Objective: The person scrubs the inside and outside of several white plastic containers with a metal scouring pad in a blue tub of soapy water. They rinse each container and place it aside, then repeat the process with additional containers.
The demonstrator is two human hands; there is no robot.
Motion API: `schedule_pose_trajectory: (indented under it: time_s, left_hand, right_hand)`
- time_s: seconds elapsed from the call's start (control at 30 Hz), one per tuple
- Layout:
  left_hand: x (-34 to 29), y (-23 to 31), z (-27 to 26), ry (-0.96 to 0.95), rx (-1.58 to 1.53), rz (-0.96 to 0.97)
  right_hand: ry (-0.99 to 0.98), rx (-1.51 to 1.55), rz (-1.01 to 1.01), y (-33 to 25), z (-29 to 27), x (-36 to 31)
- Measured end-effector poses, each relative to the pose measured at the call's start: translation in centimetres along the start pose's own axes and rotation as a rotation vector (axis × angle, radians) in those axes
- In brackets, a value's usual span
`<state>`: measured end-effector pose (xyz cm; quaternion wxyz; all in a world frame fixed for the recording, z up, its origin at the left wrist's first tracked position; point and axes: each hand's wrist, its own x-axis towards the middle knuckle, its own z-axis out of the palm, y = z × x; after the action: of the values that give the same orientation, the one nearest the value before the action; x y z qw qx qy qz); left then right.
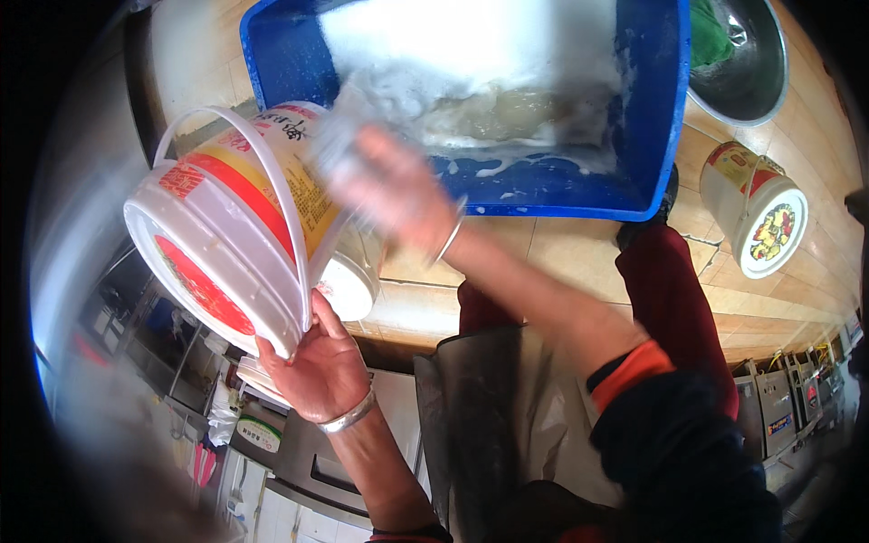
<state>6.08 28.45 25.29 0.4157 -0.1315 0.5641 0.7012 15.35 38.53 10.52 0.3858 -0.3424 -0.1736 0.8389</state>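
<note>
A large white plastic bucket (299, 172) with a red and yellow label and a white lid (213, 271) is tilted on its side at the left. My left hand (321, 366) grips the lid's rim from below, fingers curled over the edge. The bucket's white handle (272, 172) arches across its side. My right hand (389, 185), smeared by motion, is at the bucket's far side, by the near left corner of a blue tub (665, 172). A pale, wet, blurred thing (333, 149) is in its fingers; its kind cannot be made out.
Foamy water (507, 100) fills the blue tub. A steel basin (765, 86) with a green thing (711, 36) inside stands at the far right. A lidded bucket (765, 213) lies tilted at the right; another white bucket (348, 285) is below the held one. Tiled floor (543, 244) surrounds them.
</note>
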Motion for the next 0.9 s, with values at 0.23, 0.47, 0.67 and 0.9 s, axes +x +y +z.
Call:
schedule_pose_trajectory:
  time_s: [0.23,0.47,0.67,0.9]
  left_hand:
    - [-0.5,-1.6,0.4,-0.066,-0.051,0.064]
    - [-1.0,-3.1,2.4,0.253,0.104,0.168]
    - [-1.7,-3.5,4.0,0.282,0.021,0.085]
    - [-1.5,2.3,0.1,0.393,0.323,-0.188]
  right_hand:
    - [0.332,-0.846,-0.38,2.1,2.1,6.2]
    - [0.34,-0.902,-0.091,-4.5,-2.7,2.5]
    - [0.113,-0.904,-0.183,-8.3,7.2,-2.0]
    - [-0.029,-0.885,-0.284,-9.4,7.9,0.5]
